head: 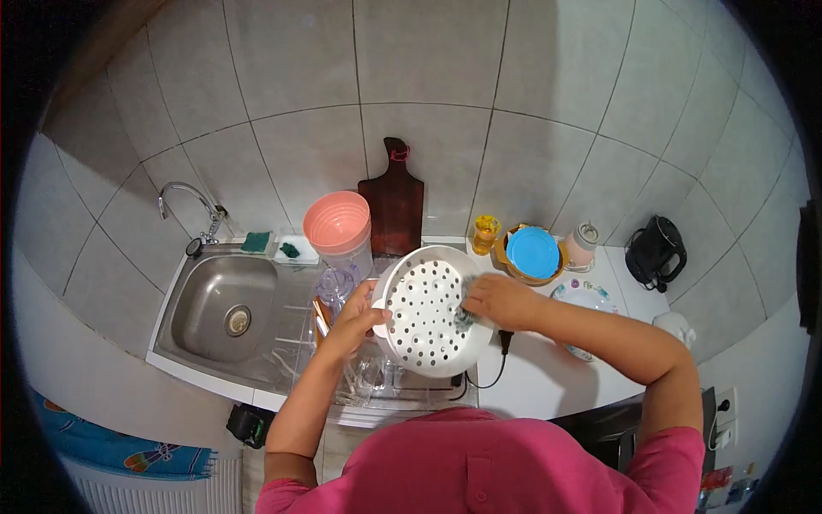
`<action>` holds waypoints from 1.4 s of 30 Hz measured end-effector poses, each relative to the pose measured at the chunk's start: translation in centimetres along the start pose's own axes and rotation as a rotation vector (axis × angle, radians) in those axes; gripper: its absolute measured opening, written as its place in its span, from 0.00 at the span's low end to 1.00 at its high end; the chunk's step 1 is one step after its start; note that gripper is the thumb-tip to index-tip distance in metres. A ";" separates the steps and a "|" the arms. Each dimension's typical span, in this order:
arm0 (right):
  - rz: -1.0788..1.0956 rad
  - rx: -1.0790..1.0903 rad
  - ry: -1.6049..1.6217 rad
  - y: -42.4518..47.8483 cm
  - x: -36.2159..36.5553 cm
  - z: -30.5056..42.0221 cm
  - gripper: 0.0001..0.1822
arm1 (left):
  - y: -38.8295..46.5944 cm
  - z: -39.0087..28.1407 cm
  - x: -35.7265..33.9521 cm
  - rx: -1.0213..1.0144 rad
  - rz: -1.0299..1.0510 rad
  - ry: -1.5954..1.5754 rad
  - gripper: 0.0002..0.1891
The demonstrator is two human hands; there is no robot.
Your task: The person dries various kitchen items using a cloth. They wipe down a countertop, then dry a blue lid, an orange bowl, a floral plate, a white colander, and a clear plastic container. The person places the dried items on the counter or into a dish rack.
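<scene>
A round white pan with a perforated base, like a steamer or colander (424,315), is held up over the drainboard, its inside facing me. My left hand (352,319) grips its left side by the handle, thumb on the rim. My right hand (501,302) holds a bunched greyish patterned cloth (467,302) and presses it against the inner right wall. Part of the cloth is hidden under the fingers. Below the pan, a clear dish rack (369,379) stands on the steel drainboard, largely covered by the pan and my left arm.
A steel sink (212,308) with a chrome faucet (192,205) lies left. Behind stand pink bowls (337,221) and a dark wooden cutting board (392,205). Rightward are a yellow glass (485,234), a blue lid (533,252), a floral plate (587,295) and a black kettle (656,252). A black plug (506,340) lies nearby.
</scene>
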State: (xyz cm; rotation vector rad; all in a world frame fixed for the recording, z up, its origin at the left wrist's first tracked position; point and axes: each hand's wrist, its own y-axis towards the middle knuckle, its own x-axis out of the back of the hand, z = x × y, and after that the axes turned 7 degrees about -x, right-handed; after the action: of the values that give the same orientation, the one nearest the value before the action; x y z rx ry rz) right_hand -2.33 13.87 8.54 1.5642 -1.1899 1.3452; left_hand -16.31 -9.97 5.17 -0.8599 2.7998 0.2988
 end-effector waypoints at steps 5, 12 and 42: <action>-0.264 0.217 -0.470 2.8 1.8 -0.3 0.21 | 1.0 -0.7 -0.3 0.214 0.121 -0.081 0.24; -0.240 -0.173 -0.264 1.6 -0.5 -0.5 0.25 | 0.8 -1.0 -1.0 -0.097 -0.029 -0.064 0.26; 0.288 -0.325 0.407 -0.1 -0.5 2.6 0.30 | 0.0 1.8 -4.0 -0.224 -0.197 -0.181 0.27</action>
State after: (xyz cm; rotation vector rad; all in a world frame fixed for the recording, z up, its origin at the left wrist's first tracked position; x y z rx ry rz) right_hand -1.49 11.51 7.61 0.8643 -1.3215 1.4751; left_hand -12.84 -7.46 4.43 -1.0882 2.5237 0.6327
